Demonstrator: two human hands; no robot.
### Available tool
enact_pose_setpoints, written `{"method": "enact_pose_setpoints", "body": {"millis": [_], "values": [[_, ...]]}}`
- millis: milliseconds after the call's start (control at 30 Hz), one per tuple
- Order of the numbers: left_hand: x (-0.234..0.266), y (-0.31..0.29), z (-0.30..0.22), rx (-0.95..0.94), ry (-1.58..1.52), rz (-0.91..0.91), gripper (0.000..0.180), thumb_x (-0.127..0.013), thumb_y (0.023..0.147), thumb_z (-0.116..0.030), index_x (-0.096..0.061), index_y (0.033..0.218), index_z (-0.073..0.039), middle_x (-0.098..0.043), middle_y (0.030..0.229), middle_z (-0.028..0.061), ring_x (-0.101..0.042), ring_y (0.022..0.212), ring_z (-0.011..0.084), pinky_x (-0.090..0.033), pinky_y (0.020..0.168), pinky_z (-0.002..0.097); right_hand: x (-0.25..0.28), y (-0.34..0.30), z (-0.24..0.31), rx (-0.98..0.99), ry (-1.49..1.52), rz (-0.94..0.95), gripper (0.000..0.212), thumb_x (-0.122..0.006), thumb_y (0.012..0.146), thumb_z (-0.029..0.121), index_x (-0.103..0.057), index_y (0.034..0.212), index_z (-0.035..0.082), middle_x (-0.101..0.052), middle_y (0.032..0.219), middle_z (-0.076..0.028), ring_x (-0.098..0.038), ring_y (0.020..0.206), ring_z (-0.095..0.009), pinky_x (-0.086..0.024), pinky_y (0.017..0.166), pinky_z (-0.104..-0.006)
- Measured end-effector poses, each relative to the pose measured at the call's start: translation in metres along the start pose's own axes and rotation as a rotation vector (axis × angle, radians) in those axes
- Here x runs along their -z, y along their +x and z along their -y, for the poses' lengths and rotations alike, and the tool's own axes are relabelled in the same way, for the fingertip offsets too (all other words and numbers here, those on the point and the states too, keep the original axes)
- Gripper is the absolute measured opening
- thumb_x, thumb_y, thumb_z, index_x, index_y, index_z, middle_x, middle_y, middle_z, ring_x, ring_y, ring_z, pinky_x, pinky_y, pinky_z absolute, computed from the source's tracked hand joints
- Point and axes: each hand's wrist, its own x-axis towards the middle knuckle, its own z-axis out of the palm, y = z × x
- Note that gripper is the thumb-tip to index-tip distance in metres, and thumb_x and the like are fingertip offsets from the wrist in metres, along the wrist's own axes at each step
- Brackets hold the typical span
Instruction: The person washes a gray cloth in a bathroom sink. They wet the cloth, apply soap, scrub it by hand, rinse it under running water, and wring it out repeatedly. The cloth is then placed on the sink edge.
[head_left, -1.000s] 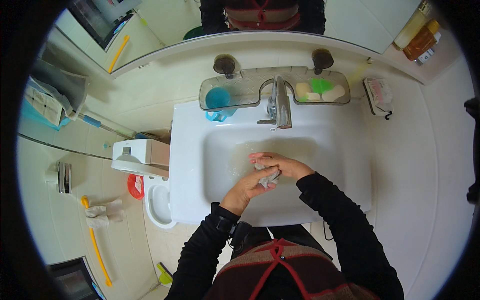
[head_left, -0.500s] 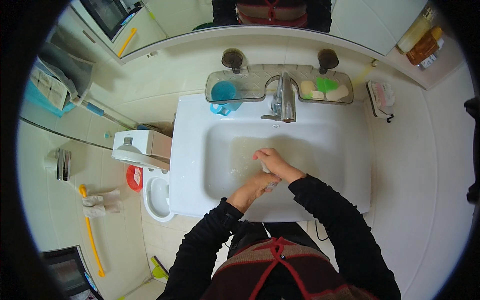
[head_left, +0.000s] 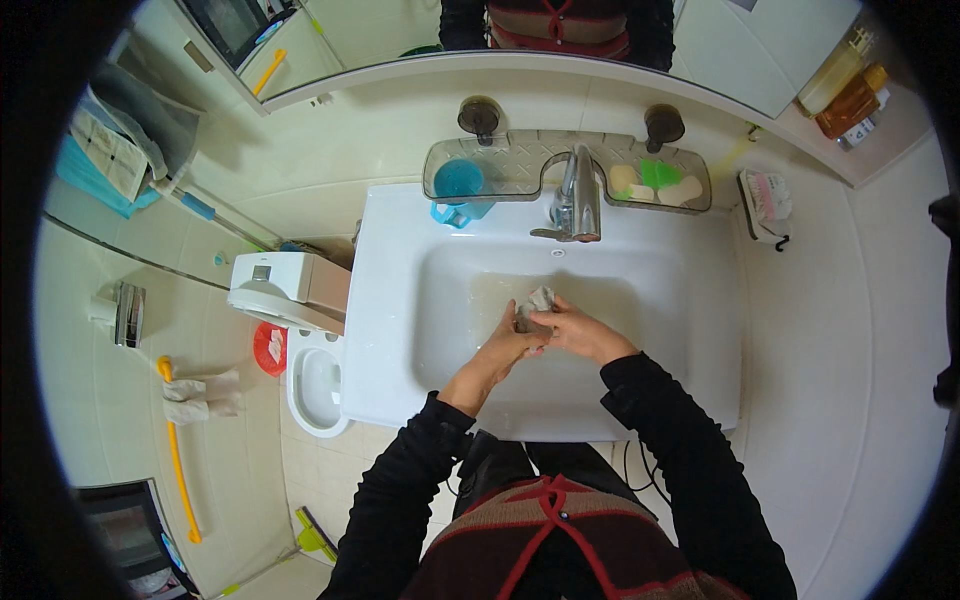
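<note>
Both my hands are over the white sink, which has cloudy water lying in its basin. Between them they hold a small, bunched, greyish-white cloth. My left hand grips it from the left, thumb upward. From the right, my right hand closes its fingers and thumb on the same cloth. The top of the cloth sticks up between the hands, while its lower part is hidden by the fingers. Beyond the hands stands a chrome faucet, with no stream of water visible beneath it.
Behind the faucet, a translucent shelf carries a blue cup and several soap pieces. A mirror spans the wall above. Left of the sink are a toilet, a red bin and a yellow grab bar. Bottles stand at upper right.
The hands have moved from crossed, with the right above the left, to side by side. The cloth now shows above the fingers, bunched up. The view has shifted slightly.
</note>
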Motion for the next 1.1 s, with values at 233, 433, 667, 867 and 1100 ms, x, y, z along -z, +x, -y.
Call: {"method": "enact_pose_setpoints", "body": {"millis": [233,433,667,867,1100], "values": [[0.041,-0.023,0.000,-0.086,0.034,-0.179,0.068,-0.057,0.085,-0.008,-0.021,0.141,0.002,-0.042,0.133,0.0183,-0.056,0.107,0.0243,-0.047,0.088,0.0326,0.038,0.015,0.029,0.151,0.463,-0.887,0.067,-0.069,0.080,0.021,-0.035,0.136,0.006,-0.047,0.125,-0.014,-0.048,0.116,-0.028,-0.045,0.090,-0.0412],[0.081,-0.053,-0.004,-0.039,-0.072,-0.209,0.042,-0.052,0.089,-0.008,-0.040,0.128,0.003,-0.049,0.126,0.0161,-0.058,0.101,0.0227,-0.047,0.086,0.0321,0.096,0.026,0.042,0.551,0.317,-1.362,0.073,-0.065,0.081,0.019,-0.022,0.138,0.003,-0.038,0.126,-0.024,-0.041,0.118,-0.036,-0.040,0.093,-0.0458],[0.110,-0.077,-0.005,-0.151,-0.225,-0.251,0.031,-0.048,0.090,-0.004,-0.048,0.120,0.000,-0.058,0.112,0.0137,-0.061,0.092,0.0204,-0.049,0.081,0.0302,0.054,0.140,0.007,0.461,-0.124,-1.766,0.082,-0.061,0.081,0.015,-0.007,0.140,-0.002,-0.027,0.129,-0.037,-0.033,0.119,-0.047,-0.034,0.097,-0.0511],[0.138,-0.090,-0.011,-0.155,-0.272,-0.262,0.028,-0.047,0.090,-0.003,-0.053,0.117,-0.001,-0.061,0.108,0.0123,-0.061,0.089,0.0185,-0.049,0.079,0.0287,0.013,0.213,-0.008,0.403,0.008,-1.919,0.094,-0.063,0.077,0.008,0.004,0.142,-0.005,-0.025,0.128,-0.040,-0.035,0.116,-0.049,-0.030,0.098,-0.0535],[0.148,-0.091,-0.022,-0.112,-0.245,-0.220,0.029,-0.048,0.090,-0.003,-0.049,0.118,0.000,-0.060,0.106,0.0134,-0.062,0.084,0.0185,-0.050,0.078,0.0282,-0.079,0.304,-0.032,0.598,0.367,-1.837,0.078,-0.061,0.083,0.011,-0.013,0.143,0.003,-0.037,0.132,-0.027,-0.044,0.117,-0.039,-0.038,0.099,-0.0467]]}}
